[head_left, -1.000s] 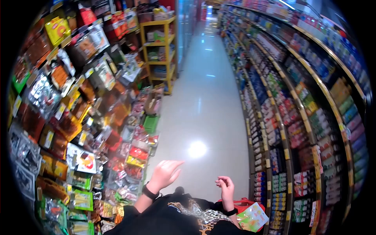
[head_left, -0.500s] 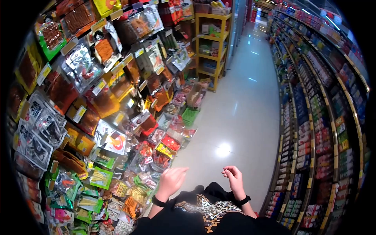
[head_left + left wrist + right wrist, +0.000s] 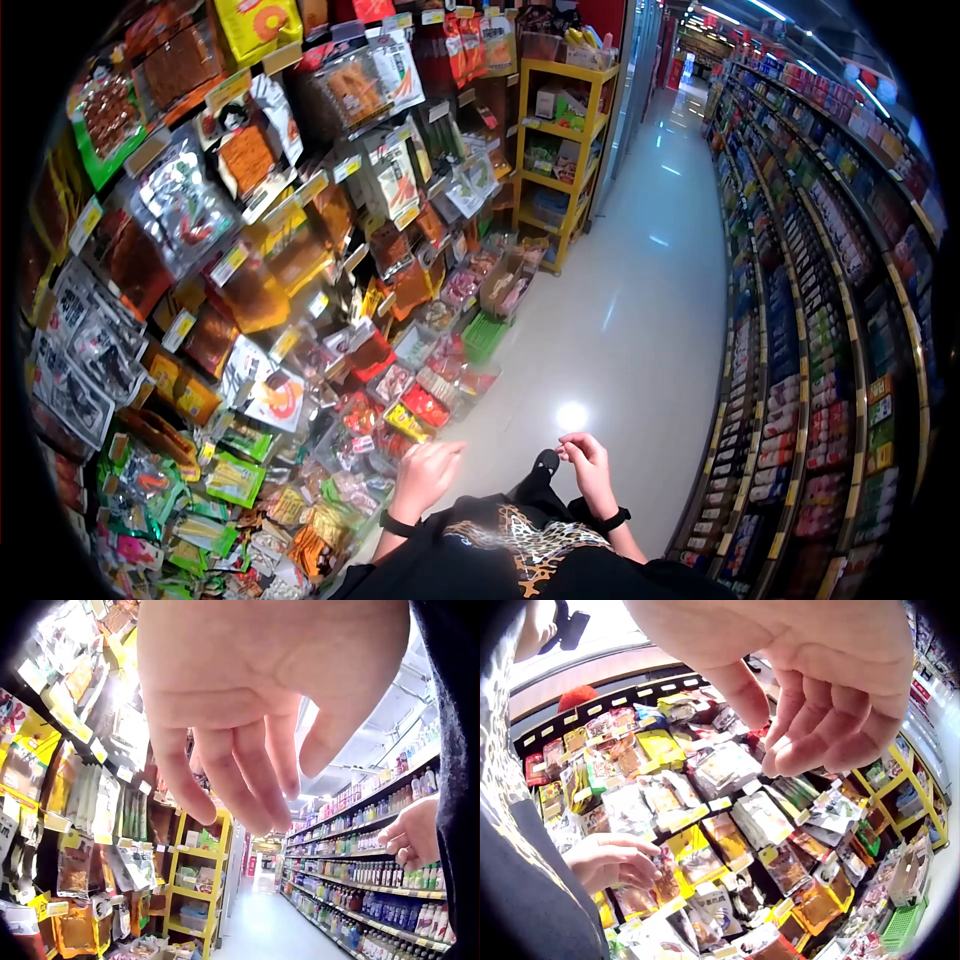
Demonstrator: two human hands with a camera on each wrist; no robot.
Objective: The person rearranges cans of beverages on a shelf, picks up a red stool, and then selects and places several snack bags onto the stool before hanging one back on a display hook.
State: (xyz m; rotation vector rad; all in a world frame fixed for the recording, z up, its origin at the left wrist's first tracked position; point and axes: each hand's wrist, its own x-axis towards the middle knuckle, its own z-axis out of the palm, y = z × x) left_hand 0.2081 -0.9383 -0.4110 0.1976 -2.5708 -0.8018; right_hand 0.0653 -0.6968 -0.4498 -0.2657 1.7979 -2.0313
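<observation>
In the head view the left hand (image 3: 425, 478) hovers before the torso, fingers loosely extended and holding nothing, beside the snack display. The right hand (image 3: 590, 472) is raised above the floor at the aisle side, its fingers loosely bent and empty. Seen up close in the left wrist view, the left hand (image 3: 262, 697) hangs with relaxed, slightly spread fingers. In the right wrist view the right hand (image 3: 817, 690) has softly curled fingers around no object. Packaged snacks (image 3: 724, 769) hang on the rack beyond it, and neither hand touches them.
A yellow shelf unit (image 3: 566, 135) stands past the snack rack. Low bins with a green basket (image 3: 484, 338) line the left side of the floor (image 3: 640, 290). Long shelves of bottles and packs (image 3: 828, 330) run along the right. A dark shoe (image 3: 546, 461) shows below.
The view has turned toward the snack rack on the left. The hands have come somewhat closer together, both still empty. A shoe has come into view, and the red item with a colourful package has left it.
</observation>
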